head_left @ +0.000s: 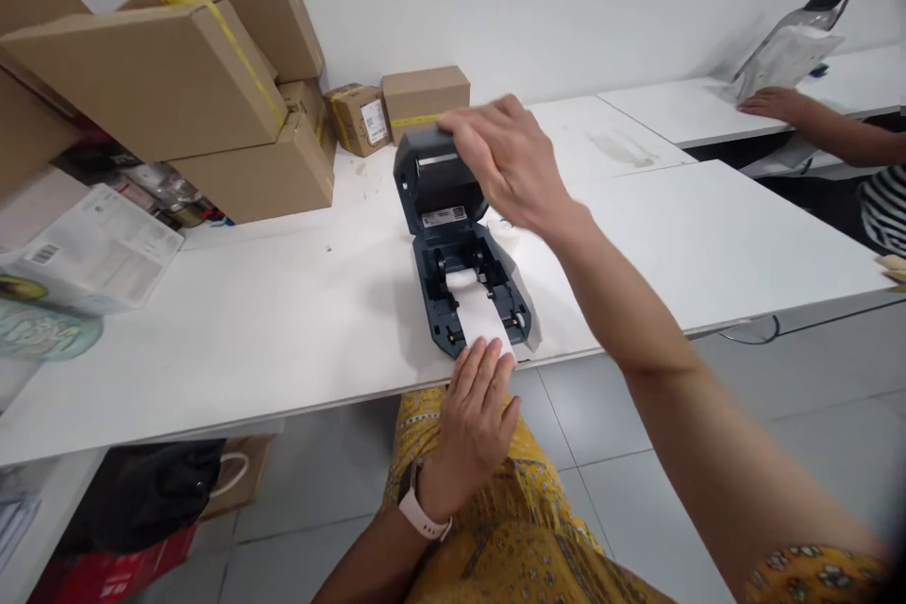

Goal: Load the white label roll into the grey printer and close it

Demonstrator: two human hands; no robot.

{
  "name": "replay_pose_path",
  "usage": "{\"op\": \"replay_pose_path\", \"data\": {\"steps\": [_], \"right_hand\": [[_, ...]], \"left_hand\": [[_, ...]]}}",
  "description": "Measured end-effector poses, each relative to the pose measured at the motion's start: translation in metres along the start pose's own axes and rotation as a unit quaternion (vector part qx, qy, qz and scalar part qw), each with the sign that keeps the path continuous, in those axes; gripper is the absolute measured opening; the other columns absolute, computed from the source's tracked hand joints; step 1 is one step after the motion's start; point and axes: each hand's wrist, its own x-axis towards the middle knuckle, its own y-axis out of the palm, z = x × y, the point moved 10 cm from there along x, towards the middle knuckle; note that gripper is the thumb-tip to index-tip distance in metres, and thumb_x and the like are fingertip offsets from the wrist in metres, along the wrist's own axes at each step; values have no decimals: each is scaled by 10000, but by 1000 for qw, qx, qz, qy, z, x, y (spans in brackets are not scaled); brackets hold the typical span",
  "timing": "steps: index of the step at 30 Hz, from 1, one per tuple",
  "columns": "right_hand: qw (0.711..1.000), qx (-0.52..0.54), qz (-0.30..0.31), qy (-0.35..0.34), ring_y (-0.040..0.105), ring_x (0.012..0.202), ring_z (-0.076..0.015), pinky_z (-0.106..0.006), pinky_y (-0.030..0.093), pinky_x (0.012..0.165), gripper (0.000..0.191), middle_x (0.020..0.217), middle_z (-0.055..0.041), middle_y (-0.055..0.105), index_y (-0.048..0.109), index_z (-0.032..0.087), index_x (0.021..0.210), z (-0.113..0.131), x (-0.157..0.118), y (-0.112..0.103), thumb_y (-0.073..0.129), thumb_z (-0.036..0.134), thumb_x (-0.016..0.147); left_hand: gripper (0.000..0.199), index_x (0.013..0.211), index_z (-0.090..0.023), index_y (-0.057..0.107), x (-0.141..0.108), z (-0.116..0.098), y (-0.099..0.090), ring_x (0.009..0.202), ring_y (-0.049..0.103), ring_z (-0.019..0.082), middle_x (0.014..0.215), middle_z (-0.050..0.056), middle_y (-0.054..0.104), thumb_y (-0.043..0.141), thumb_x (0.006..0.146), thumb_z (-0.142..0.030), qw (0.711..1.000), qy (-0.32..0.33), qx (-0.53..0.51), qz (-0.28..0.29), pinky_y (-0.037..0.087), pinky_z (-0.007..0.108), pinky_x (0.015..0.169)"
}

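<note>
A dark grey label printer (423, 288) stands on the white table near its front edge, with its lid (411, 193) raised. From the roll inside, a strip of white label paper (479, 313) runs out over the front of the printer. My left hand (476, 411), with a pink-strapped watch at the wrist, rests its outstretched fingers on the end of that strip, thumb apart. Up at the top of the lid, my right hand (506, 156) is closed round the lid's edge. Its fingertips are partly hidden behind the lid.
Cardboard boxes (148, 80) are stacked at the back left, with two smaller boxes (425, 94) behind the printer. A white printed carton (106, 245) stands at far left. At the right, another person's hand (771, 104) touches a plastic-wrapped package (789, 52).
</note>
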Motion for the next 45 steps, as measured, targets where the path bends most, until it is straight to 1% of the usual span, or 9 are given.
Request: {"op": "replay_pose_path", "data": {"steps": [5,11,15,19,21,24,28,35,45], "right_hand": [[999,-3,-39,-26,608,1385,-248,-525,431,1206,423,1449,-29,700,654,307,1401,50,-113,-17,362,403,1111],[998,39,15,55,637,1379,-247,-526,479,1189,372,1404,-48,733,701,287,1355,45,-180,17,456,270,1076],[988,92,-16,121,666,1349,-254,-572,452,1225,362,1336,-55,769,743,303,1291,34,-189,23,462,276,1065],[973,128,-46,186,628,1397,-260,-604,431,1245,343,1403,-65,730,702,322,1338,33,-194,20,497,293,1064],[959,150,-56,233,549,1477,-268,-599,429,1251,383,1534,-82,630,631,330,1428,28,-199,19,531,329,1058],[929,196,-42,311,420,1570,-298,-576,413,1265,552,1690,-98,438,504,334,1548,12,-209,25,622,430,1017],[899,261,10,352,446,1551,-297,-536,427,1264,720,1689,-78,440,374,360,1624,-3,-216,36,673,490,982],[897,260,38,356,397,1578,-297,-550,363,1301,690,1708,-52,408,380,389,1619,-4,-212,36,657,483,994],[959,139,44,242,233,1644,-318,-647,275,1312,370,1742,19,341,655,373,1400,15,-199,30,476,395,1077]], "left_hand": [[450,1416,-94,590,3,1,-7,1435,595,302,1392,172,721,577,970,-157,998,-7,-55,-28,539,529,1189],[397,1313,-158,654,-2,-5,-23,1246,732,231,1196,105,809,540,942,-72,982,-8,-173,-82,623,424,1086],[464,1383,-242,615,-11,-1,-38,1226,737,226,1198,58,810,538,951,-91,971,-18,-195,-137,647,425,1017],[586,1561,-309,433,-15,57,-44,1578,402,314,1669,90,467,584,997,-276,944,-205,-143,-217,407,599,1262],[726,1663,-318,211,-11,90,-26,1658,202,315,1789,92,202,550,1029,-416,913,-301,-200,-187,323,580,1314],[746,1684,-357,88,0,116,10,1649,241,285,1802,77,153,476,1060,-489,872,-365,-312,-93,419,469,1278],[715,1681,-336,109,8,118,29,1539,470,278,1748,105,315,459,1072,-476,844,-375,-381,-42,541,406,1178],[714,1657,-311,220,9,120,26,1518,486,306,1706,108,386,515,1035,-497,848,-377,-366,-68,535,437,1185],[812,1651,-264,233,-37,106,30,1462,542,289,1647,172,455,621,983,-514,870,-353,-344,-12,530,430,1150]]}}
